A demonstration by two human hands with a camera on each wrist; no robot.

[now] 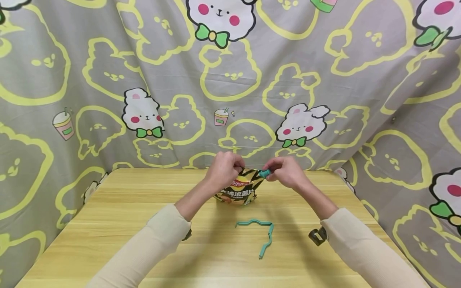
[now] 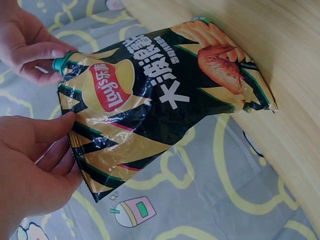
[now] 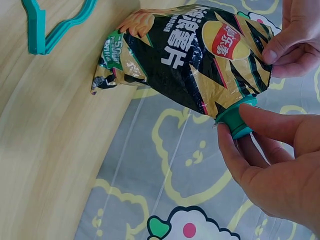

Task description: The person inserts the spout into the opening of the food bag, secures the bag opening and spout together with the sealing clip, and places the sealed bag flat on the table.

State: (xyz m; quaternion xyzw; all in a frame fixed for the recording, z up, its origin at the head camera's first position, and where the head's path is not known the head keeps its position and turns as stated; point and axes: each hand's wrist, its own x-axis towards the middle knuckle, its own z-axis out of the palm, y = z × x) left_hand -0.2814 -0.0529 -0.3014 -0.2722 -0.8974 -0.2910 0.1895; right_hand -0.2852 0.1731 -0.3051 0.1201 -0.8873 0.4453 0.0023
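Note:
A black and gold Lay's chip bag (image 1: 235, 193) stands tilted near the back of the table, its lower end touching the wood. My left hand (image 1: 224, 170) pinches the bag's top edge between thumb and fingers, plainly seen in the left wrist view. At the other end of that edge, my right hand (image 1: 288, 173) grips a small teal spout-like piece (image 3: 237, 119) between thumb and fingers. The piece sits against the bag's corner; how it joins the bag cannot be told. Nearer on the table lies a teal folding bag clip (image 1: 248, 223), its two arms bent apart at the hinge.
The light wood table (image 1: 151, 240) reaches back to a grey curtain (image 1: 173, 80) with yellow outlines and white cartoon animals. The curtain hangs close behind the bag and along both sides. Dark wrist mounts (image 1: 317, 237) show beneath the sleeves.

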